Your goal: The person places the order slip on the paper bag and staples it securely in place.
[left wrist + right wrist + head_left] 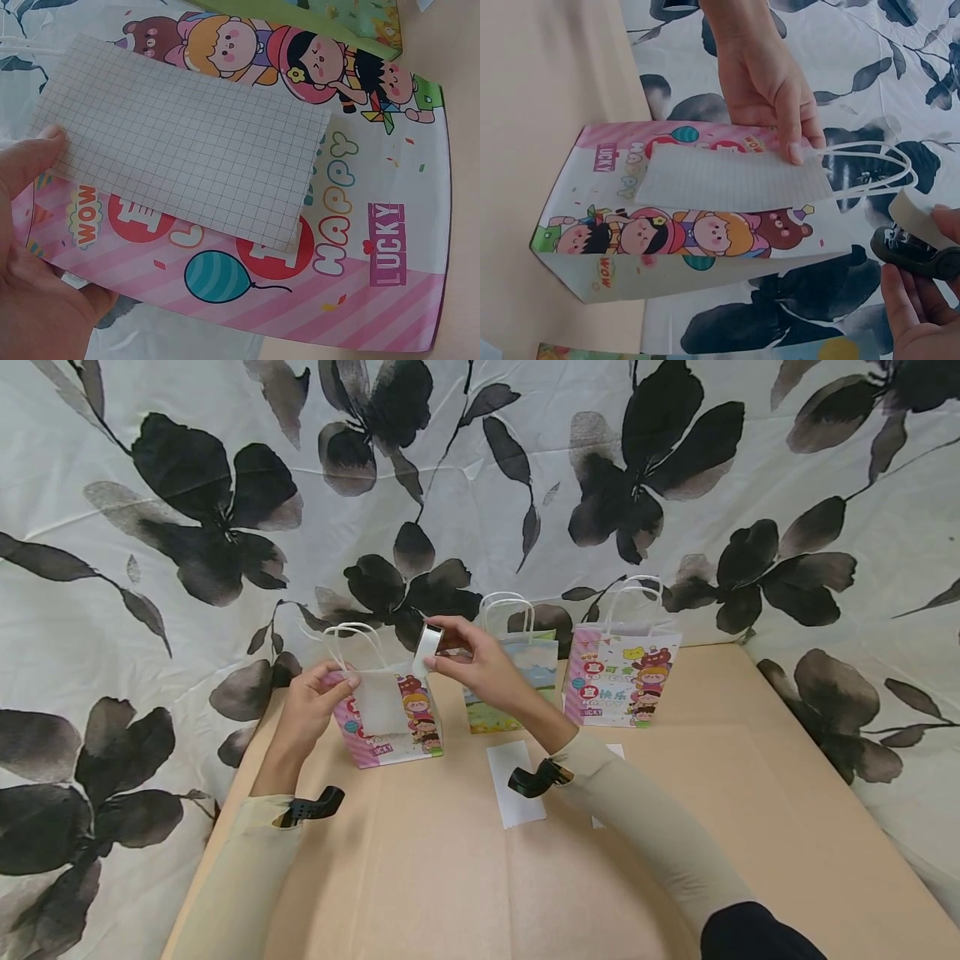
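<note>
A pink and white paper gift bag (423, 717) with cartoon figures and white handles stands at the left of the table. A slip of grid paper (187, 142) lies flat against its front, near the top edge. My left hand (309, 703) pinches the slip and the bag's top rim together, thumb on the paper and fingers behind. My right hand (480, 662) holds a small stapler (915, 251), white on top and dark below, just right of the bag's handles. In the right wrist view the stapler's jaws are apart and clear of the paper.
A green and blue gift bag (534, 664) stands in the middle, partly behind my right hand. Another pink gift bag (622, 677) is to its right. A white slip (517, 806) lies on the table (420, 868), and a second slip (617, 750) shows around my right sleeve. Floral cloth (480, 468) hangs behind.
</note>
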`<state>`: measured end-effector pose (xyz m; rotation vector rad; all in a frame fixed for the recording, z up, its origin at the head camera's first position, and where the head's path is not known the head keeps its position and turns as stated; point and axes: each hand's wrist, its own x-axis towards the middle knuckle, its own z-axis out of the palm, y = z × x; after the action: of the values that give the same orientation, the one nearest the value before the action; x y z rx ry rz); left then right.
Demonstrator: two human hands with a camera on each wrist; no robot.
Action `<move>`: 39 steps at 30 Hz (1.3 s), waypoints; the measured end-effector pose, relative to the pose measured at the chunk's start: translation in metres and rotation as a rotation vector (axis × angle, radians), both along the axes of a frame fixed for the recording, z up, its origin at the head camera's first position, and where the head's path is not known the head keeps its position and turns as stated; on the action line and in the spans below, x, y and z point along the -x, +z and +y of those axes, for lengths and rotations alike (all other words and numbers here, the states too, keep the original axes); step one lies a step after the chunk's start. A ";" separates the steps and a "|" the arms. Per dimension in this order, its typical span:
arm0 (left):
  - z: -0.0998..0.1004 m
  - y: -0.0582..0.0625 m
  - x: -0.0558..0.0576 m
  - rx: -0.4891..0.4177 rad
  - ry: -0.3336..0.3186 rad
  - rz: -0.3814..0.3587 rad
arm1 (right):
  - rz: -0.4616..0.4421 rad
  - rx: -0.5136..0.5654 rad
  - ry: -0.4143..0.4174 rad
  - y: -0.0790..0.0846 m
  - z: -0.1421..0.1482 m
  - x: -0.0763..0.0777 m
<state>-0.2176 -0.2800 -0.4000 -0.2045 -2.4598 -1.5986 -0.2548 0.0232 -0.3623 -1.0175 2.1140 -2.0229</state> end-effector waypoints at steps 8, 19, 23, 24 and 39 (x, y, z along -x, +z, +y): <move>0.001 0.002 0.000 0.006 0.021 -0.008 | 0.028 0.008 -0.045 0.003 -0.018 0.008; 0.001 0.003 0.000 0.013 0.015 -0.035 | -0.032 -0.055 -0.154 0.010 -0.040 0.015; 0.000 0.003 0.000 0.015 0.003 -0.026 | -0.088 -0.061 -0.146 0.011 -0.048 0.021; 0.000 0.003 0.000 0.015 -0.001 -0.023 | -0.114 -0.058 -0.141 0.011 -0.050 0.023; 0.003 0.008 0.001 0.021 0.006 -0.017 | -0.326 -0.017 0.040 0.020 -0.072 0.034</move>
<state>-0.2183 -0.2770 -0.3921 -0.1871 -2.4882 -1.5792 -0.2891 -0.0489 -0.3423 -0.6664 1.9226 -1.9876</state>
